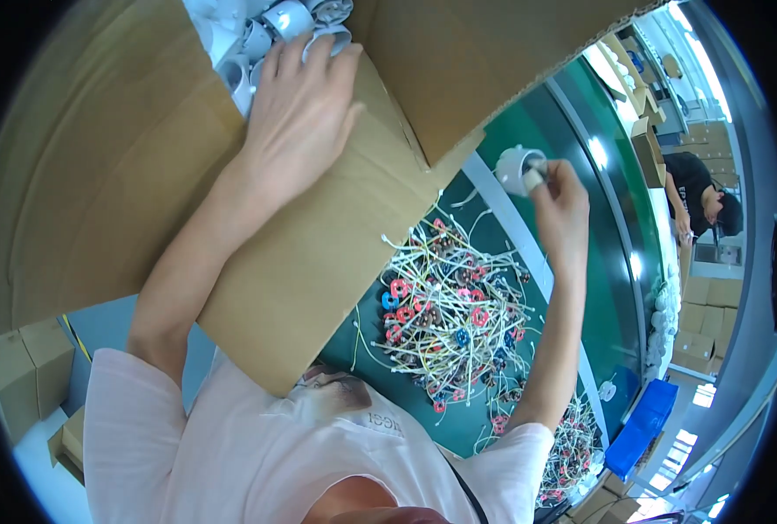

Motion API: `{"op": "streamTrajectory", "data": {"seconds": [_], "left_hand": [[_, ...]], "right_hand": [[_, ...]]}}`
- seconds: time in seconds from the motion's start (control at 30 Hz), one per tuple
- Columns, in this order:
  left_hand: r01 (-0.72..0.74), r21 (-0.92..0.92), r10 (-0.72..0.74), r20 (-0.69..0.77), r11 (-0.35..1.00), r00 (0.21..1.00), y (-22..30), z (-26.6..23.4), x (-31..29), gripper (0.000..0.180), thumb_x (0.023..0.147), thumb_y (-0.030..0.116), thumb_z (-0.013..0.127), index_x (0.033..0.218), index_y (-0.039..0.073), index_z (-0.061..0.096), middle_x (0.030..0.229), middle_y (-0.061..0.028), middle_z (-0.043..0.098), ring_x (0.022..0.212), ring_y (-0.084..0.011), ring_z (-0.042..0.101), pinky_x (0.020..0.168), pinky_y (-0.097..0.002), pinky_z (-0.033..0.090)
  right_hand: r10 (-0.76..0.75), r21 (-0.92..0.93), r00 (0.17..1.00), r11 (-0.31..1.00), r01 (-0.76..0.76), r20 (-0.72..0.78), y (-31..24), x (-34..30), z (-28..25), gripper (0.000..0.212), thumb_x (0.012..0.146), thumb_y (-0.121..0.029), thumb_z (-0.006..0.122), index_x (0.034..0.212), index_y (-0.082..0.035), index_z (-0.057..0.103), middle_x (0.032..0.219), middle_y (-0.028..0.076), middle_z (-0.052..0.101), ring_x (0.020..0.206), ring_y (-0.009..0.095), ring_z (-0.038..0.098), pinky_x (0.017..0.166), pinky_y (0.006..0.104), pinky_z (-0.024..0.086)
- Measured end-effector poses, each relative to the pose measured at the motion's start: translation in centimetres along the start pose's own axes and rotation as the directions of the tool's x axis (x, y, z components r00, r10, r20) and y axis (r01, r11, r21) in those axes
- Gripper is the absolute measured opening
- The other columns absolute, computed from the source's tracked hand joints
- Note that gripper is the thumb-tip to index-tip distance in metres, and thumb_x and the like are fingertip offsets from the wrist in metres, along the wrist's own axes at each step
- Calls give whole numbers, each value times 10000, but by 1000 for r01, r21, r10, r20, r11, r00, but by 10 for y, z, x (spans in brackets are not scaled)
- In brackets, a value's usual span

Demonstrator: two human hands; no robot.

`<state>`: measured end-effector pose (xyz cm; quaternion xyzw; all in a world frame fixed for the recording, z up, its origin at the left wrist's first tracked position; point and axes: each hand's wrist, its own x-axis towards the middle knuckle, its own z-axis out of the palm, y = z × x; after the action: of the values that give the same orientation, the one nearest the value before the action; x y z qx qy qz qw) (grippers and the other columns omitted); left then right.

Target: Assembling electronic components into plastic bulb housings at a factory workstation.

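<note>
My left hand (299, 122) reaches over a flap into an open cardboard box (310, 262). Its fingers are stretched and a little apart, resting on white plastic cup-shaped housings (288, 19) piled inside; whether they grip one is hard to see. My right hand (561, 205) is closed on the rim of another white plastic housing (515, 168), held up over the green work surface. Below, between my arms, lies a tangled heap of white-wired parts (458, 314) with red, blue and dark round pieces.
A green conveyor belt (611, 236) with a metal rail curves along the right. A second wire heap (572, 445) and a blue bin (642, 428) are at the lower right. Across the belt another person (698, 196) works beside stacked cartons (707, 327). More boxes (30, 371) stand lower left.
</note>
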<state>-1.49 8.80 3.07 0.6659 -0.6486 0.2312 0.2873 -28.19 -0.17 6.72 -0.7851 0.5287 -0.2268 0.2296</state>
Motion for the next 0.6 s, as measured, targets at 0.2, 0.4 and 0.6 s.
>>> {"op": "streamTrajectory", "data": {"seconds": [0.2, 0.4, 0.6], "left_hand": [[-11, 441, -233, 496, 898, 836, -22, 74, 40, 440, 762, 185, 559, 1185, 65, 540, 1280, -159, 462, 1189, -322, 391, 990, -509, 257], [-181, 517, -176, 566, 837, 805, -37, 57, 30, 303, 764, 58, 572, 1066, 84, 569, 1008, -110, 572, 1034, -305, 492, 855, -444, 372], [-51, -229, 111, 255, 972, 961, 20, 0, -1, 266, 770, 34, 558, 1035, 40, 579, 880, -130, 585, 880, -282, 533, 768, -372, 425]], "right_hand": [[-312, -195, 931, 941, 275, -192, 72, 51, 31, 163, 828, -104, 539, 940, 0, 595, 752, 81, 621, 697, 126, 592, 631, 251, 449], [-91, 9, 973, 995, 95, -213, 38, -30, -22, 179, 837, -71, 529, 983, 3, 600, 790, 80, 636, 671, 115, 597, 620, 241, 460], [261, -21, 962, 965, -260, 86, 112, -88, -25, 167, 819, -31, 543, 968, 23, 593, 778, 66, 637, 643, 96, 578, 609, 236, 456]]}}
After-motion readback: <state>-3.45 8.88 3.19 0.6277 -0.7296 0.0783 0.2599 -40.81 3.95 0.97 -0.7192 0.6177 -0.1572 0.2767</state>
